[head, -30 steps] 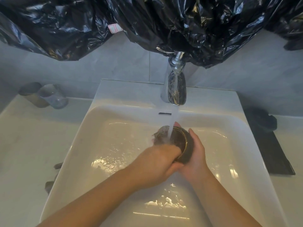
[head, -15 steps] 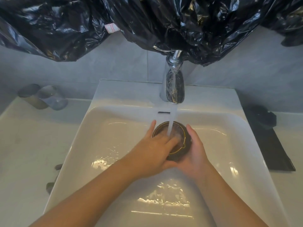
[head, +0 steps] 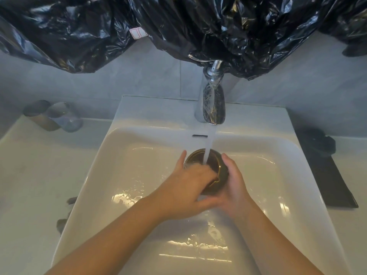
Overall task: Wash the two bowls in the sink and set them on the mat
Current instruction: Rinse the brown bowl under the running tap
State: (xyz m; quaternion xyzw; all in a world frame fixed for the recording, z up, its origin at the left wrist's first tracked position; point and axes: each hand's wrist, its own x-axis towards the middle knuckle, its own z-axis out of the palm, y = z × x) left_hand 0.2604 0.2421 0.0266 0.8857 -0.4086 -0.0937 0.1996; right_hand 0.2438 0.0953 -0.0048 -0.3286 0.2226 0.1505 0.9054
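- Bowl (head: 222, 173): small, round, dark brown-black glaze with a thin gold line at the rim. Glossy and wet. It is held in the sink (head: 127, 155) just under the tap (head: 212, 104), tilted with its mouth up and towards the left.
- Water (head: 209, 147): a smooth white column from the spout. It lands inside the bowl and breaks into froth over the fingers there.
- Right hand (head: 237, 188): wraps the bowl's right outer wall, fingers curled round it and the palm underneath, carrying it.
- Left hand (head: 183, 188): the forefinger lies straight along the bowl's left outside. The other fingers go over the near rim into the hollow. Their tips are lost in splash and blur, so cannot tell whether they grip.
- Sink: white glazed ceramic, rectangular with rounded corners, with a shallow wet floor that shows glare streaks and droplets.
- Tap: polished chrome, mirroring the black plastic sheet (head: 178, 22) crumpled above.
- Mat (head: 329, 181): flat, matte black, on the counter (head: 29, 175) right of the sink. A dark rounded shape sits at its far end, too dim to name.
- Two tumblers (head: 53, 117) stand at the back left of the counter.
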